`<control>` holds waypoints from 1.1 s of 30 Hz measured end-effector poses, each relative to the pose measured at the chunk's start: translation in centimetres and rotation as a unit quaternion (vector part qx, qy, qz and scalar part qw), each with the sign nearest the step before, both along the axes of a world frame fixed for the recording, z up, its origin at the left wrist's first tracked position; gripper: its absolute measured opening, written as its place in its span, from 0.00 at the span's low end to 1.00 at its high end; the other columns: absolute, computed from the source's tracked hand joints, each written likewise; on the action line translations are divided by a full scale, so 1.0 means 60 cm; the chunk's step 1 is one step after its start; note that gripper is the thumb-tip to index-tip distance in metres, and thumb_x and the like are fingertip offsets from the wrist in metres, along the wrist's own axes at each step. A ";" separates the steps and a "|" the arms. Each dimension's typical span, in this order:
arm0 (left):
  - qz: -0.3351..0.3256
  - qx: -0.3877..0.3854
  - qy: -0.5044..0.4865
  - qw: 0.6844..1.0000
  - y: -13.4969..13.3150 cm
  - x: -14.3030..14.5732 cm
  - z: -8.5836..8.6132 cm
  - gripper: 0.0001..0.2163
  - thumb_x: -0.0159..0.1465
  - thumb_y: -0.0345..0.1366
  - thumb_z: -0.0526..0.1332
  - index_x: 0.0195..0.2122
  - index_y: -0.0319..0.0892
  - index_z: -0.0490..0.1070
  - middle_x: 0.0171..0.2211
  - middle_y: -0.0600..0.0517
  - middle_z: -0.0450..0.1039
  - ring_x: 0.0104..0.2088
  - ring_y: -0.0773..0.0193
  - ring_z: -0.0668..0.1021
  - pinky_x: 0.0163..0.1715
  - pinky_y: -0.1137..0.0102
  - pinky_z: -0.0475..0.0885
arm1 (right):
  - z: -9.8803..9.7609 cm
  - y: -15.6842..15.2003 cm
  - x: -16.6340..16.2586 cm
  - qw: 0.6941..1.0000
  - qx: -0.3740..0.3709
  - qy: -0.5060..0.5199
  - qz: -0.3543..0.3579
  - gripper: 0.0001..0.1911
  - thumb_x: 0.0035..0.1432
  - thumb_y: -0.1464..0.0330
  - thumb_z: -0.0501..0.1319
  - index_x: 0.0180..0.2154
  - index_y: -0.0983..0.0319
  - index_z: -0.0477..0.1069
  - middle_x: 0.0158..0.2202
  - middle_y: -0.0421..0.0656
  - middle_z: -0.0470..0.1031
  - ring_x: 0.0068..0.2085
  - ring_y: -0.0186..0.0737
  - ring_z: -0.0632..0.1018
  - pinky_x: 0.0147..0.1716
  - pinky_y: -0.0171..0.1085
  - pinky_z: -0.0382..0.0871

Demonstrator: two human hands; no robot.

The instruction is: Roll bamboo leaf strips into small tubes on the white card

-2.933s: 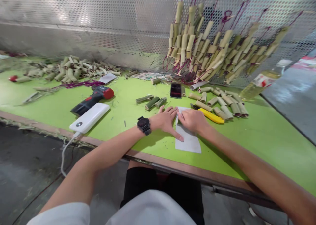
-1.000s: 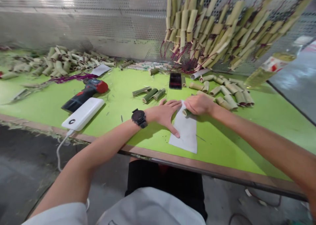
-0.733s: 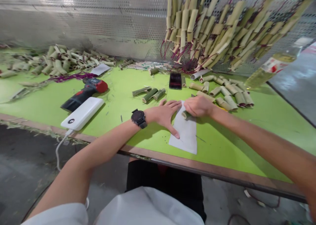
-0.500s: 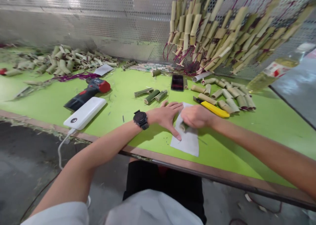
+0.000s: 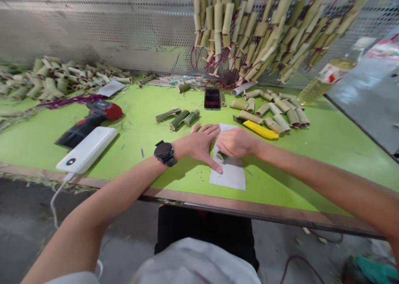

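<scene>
A whitish sheet [image 5: 229,178], perhaps paper or sandpaper, lies on the green tabletop in front of me. My left hand [image 5: 202,145] rests flat along its left edge, fingers spread and thumb on the sheet. My right hand [image 5: 237,143] is closed around a short bamboo piece [image 5: 220,156] against the sheet; only one cut end shows below the fingers. Just beyond my right hand lies a yellow utility knife [image 5: 260,129]. A few green bamboo pieces [image 5: 179,120] lie beyond my left hand.
Cut bamboo tubes [image 5: 282,113] cluster at the right, near a tilted bottle [image 5: 326,80]. A phone [image 5: 212,99] stands at the back. On the left are a cordless drill [image 5: 90,122], a white power bank [image 5: 89,149] and a bamboo heap [image 5: 52,78]. Strung bamboo [image 5: 249,30] hangs behind.
The whole view has shifted, so things appear further left. My right hand with the bamboo piece has moved slightly up the sheet; my left hand stays flat beside it.
</scene>
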State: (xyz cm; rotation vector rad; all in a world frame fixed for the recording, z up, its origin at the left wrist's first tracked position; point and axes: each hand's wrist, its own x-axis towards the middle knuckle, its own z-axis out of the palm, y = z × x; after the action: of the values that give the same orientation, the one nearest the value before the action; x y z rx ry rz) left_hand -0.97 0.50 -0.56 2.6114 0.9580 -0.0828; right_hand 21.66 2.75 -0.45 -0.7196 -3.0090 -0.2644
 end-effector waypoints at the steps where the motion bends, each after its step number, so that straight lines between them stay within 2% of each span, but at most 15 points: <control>1: 0.002 0.003 -0.001 1.000 -0.001 0.000 0.000 0.67 0.50 0.79 0.60 0.78 0.40 0.33 0.78 0.40 0.32 0.76 0.36 0.43 0.71 0.42 0.29 | 0.000 0.000 0.001 1.000 -0.001 0.004 0.006 0.30 0.76 0.64 0.40 0.31 0.62 0.76 0.30 0.48 0.79 0.30 0.39 0.70 0.31 0.40 0.58; 5: 0.023 0.015 -0.003 1.000 -0.004 0.003 0.002 0.67 0.49 0.79 0.59 0.78 0.39 0.35 0.78 0.39 0.34 0.76 0.34 0.44 0.71 0.42 0.31 | 0.005 -0.001 0.001 0.992 0.029 -0.006 -0.122 0.32 0.75 0.63 0.39 0.28 0.63 0.76 0.30 0.52 0.80 0.26 0.40 0.69 0.27 0.41 0.54; 9: 0.023 0.009 -0.008 1.000 -0.009 0.007 0.005 0.67 0.48 0.80 0.58 0.78 0.39 0.38 0.78 0.39 0.36 0.76 0.33 0.45 0.72 0.42 0.32 | 0.009 -0.018 -0.009 0.998 -0.001 -0.001 -0.067 0.32 0.76 0.63 0.39 0.32 0.64 0.78 0.32 0.51 0.82 0.30 0.42 0.74 0.30 0.41 0.55; 10: 0.026 0.011 -0.010 1.000 -0.010 0.008 0.006 0.68 0.48 0.81 0.58 0.78 0.38 0.38 0.78 0.39 0.36 0.76 0.33 0.45 0.72 0.42 0.32 | 0.010 -0.021 -0.011 0.996 0.001 -0.003 -0.089 0.32 0.76 0.63 0.40 0.33 0.65 0.79 0.32 0.51 0.82 0.30 0.41 0.74 0.30 0.41 0.54; 13: 0.040 0.019 -0.016 0.999 -0.013 0.010 0.006 0.70 0.47 0.81 0.58 0.78 0.35 0.38 0.77 0.38 0.37 0.76 0.32 0.45 0.72 0.41 0.32 | 0.014 -0.026 -0.015 0.965 0.042 -0.025 -0.257 0.33 0.75 0.64 0.40 0.34 0.68 0.80 0.33 0.55 0.82 0.29 0.42 0.74 0.28 0.42 0.50; 14: 0.043 0.019 -0.017 0.999 -0.014 0.010 0.006 0.70 0.47 0.82 0.58 0.78 0.35 0.38 0.77 0.37 0.38 0.76 0.33 0.46 0.72 0.41 0.32 | 0.016 -0.028 -0.017 0.961 0.045 -0.026 -0.271 0.32 0.75 0.64 0.41 0.35 0.68 0.80 0.34 0.55 0.83 0.29 0.43 0.75 0.28 0.42 0.51; 18: 0.040 0.018 -0.020 0.999 -0.016 0.009 0.003 0.68 0.48 0.81 0.57 0.77 0.36 0.40 0.77 0.37 0.38 0.76 0.34 0.46 0.72 0.42 0.31 | 0.022 -0.039 -0.020 0.983 0.000 -0.022 -0.185 0.31 0.76 0.64 0.41 0.35 0.64 0.81 0.33 0.50 0.83 0.31 0.41 0.75 0.29 0.40 0.53; 19: 0.040 0.020 -0.021 0.999 -0.015 0.009 0.002 0.68 0.49 0.81 0.57 0.77 0.36 0.40 0.77 0.37 0.38 0.76 0.34 0.46 0.72 0.42 0.31 | 0.024 -0.039 -0.020 0.982 -0.002 -0.027 -0.187 0.31 0.76 0.63 0.41 0.34 0.64 0.81 0.33 0.50 0.83 0.30 0.40 0.75 0.29 0.40 0.53; 22: 0.049 0.028 -0.022 0.998 -0.014 0.009 0.000 0.69 0.48 0.81 0.57 0.78 0.35 0.39 0.77 0.37 0.37 0.76 0.33 0.46 0.72 0.42 0.32 | 0.027 -0.034 -0.018 0.956 0.041 -0.050 -0.287 0.32 0.76 0.64 0.41 0.33 0.67 0.81 0.34 0.54 0.83 0.29 0.41 0.74 0.27 0.41 0.50; 23: 0.051 0.027 -0.022 0.998 -0.014 0.009 0.000 0.69 0.48 0.81 0.57 0.78 0.34 0.38 0.77 0.36 0.37 0.76 0.33 0.46 0.72 0.42 0.32 | 0.026 -0.034 -0.018 0.954 0.045 -0.048 -0.293 0.32 0.75 0.65 0.41 0.34 0.68 0.81 0.34 0.55 0.83 0.28 0.42 0.74 0.28 0.42 0.51; 24: 0.050 0.025 -0.021 0.998 -0.014 0.009 0.000 0.69 0.48 0.81 0.57 0.78 0.34 0.38 0.77 0.36 0.37 0.76 0.33 0.46 0.72 0.42 0.32 | 0.025 -0.035 -0.019 0.958 0.039 -0.046 -0.281 0.32 0.75 0.63 0.42 0.33 0.67 0.81 0.32 0.54 0.82 0.27 0.41 0.73 0.28 0.42 0.52; 27: 0.043 0.020 -0.021 0.999 -0.014 0.010 0.000 0.68 0.49 0.81 0.57 0.77 0.34 0.40 0.77 0.36 0.37 0.76 0.34 0.46 0.72 0.41 0.31 | 0.019 -0.039 -0.022 0.984 -0.008 -0.002 -0.176 0.32 0.75 0.62 0.41 0.33 0.65 0.81 0.31 0.52 0.82 0.27 0.41 0.73 0.29 0.41 0.55; 28: 0.044 0.022 -0.021 0.999 -0.015 0.010 0.000 0.67 0.49 0.81 0.57 0.77 0.34 0.41 0.77 0.36 0.37 0.76 0.34 0.45 0.72 0.41 0.32 | 0.017 -0.037 -0.022 0.984 -0.004 0.004 -0.178 0.33 0.75 0.62 0.41 0.33 0.65 0.81 0.30 0.52 0.82 0.27 0.41 0.74 0.28 0.42 0.55; 31: 0.060 0.029 -0.019 0.998 -0.015 0.012 0.001 0.68 0.49 0.80 0.58 0.78 0.34 0.40 0.77 0.35 0.38 0.76 0.34 0.46 0.72 0.40 0.34 | 0.018 -0.028 -0.020 0.964 0.040 -0.025 -0.262 0.34 0.75 0.63 0.39 0.31 0.66 0.80 0.31 0.54 0.82 0.26 0.42 0.72 0.26 0.42 0.50; 33: 0.066 0.026 -0.015 0.997 -0.015 0.013 0.002 0.69 0.48 0.80 0.58 0.78 0.34 0.39 0.77 0.35 0.37 0.76 0.33 0.47 0.71 0.40 0.35 | 0.020 -0.028 -0.021 0.962 0.048 -0.028 -0.266 0.34 0.75 0.63 0.40 0.33 0.67 0.81 0.33 0.55 0.83 0.26 0.41 0.72 0.26 0.41 0.50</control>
State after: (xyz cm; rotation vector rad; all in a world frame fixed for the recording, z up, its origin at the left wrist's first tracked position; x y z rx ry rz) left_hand -0.18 -0.38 -0.44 2.5809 1.1339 0.0149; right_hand 20.41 1.06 0.74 -1.5212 -2.7611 -0.4435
